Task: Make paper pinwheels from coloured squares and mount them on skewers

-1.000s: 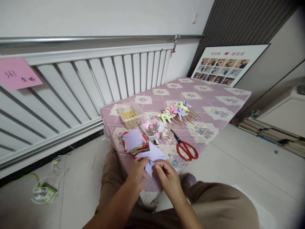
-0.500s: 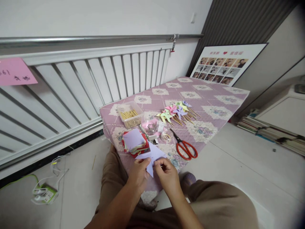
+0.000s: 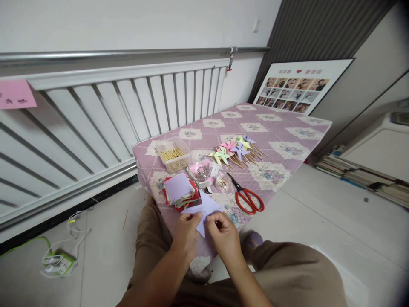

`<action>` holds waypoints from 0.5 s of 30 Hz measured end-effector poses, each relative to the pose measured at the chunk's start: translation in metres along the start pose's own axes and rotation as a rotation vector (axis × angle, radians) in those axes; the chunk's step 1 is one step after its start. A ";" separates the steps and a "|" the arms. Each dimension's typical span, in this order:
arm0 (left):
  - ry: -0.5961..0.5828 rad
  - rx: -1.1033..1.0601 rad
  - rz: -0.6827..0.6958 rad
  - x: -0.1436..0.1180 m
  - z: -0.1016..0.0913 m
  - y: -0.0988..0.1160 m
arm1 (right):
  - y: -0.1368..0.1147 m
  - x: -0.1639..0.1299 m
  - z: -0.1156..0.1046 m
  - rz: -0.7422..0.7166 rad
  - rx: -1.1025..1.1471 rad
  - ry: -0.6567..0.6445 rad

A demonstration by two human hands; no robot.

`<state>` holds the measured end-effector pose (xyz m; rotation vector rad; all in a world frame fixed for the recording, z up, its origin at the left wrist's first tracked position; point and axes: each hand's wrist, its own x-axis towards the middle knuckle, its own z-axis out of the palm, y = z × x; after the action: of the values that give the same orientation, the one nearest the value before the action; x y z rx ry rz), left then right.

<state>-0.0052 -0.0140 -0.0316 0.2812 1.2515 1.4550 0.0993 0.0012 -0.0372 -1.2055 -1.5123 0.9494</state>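
Note:
Between my hands is a lilac paper pinwheel (image 3: pixel 207 205), its pointed blades spread out over the near corner of the table. My left hand (image 3: pixel 189 230) pinches its left side between thumb and fingers. At its right, the thumb and index finger of my right hand (image 3: pixel 223 230) are pressed together near the middle; whether they hold something small there cannot be made out. Just beyond my left hand lies a stack of square paper sheets (image 3: pixel 179 187), lilac on top with red and pale ones below. Red-handled scissors (image 3: pixel 249 200) rest to the right.
A clear box of short wooden sticks (image 3: pixel 174 154) stands at the table's left edge. Beside it are a pink tray of small metal pins (image 3: pixel 202 171) and a small round container (image 3: pixel 221 183). Several finished pinwheels on sticks (image 3: pixel 238 150) lie behind. A radiator (image 3: pixel 143 102) borders the left.
The camera view has shifted slightly. My hands keep nearly the same grip on the lilac pinwheel, with hardly any visible movement.

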 end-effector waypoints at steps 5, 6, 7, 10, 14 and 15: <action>-0.004 -0.014 0.054 -0.002 0.003 0.002 | -0.003 -0.001 0.000 -0.004 0.004 -0.001; -0.008 -0.013 0.068 -0.002 0.003 0.002 | -0.005 -0.002 0.001 -0.004 0.007 -0.003; -0.016 -0.008 0.085 -0.002 0.003 0.003 | -0.007 -0.003 0.001 -0.006 0.009 -0.008; -0.016 0.039 0.134 0.000 0.001 0.005 | -0.009 -0.006 0.000 -0.013 0.026 -0.019; -0.042 0.131 0.104 0.007 -0.006 0.013 | -0.001 -0.006 -0.014 0.045 0.103 0.037; -0.063 0.140 0.095 0.009 -0.008 0.016 | 0.002 -0.003 -0.019 0.058 0.123 0.058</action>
<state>-0.0228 -0.0077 -0.0259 0.4830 1.3050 1.4300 0.1188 -0.0014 -0.0351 -1.1834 -1.3600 1.0222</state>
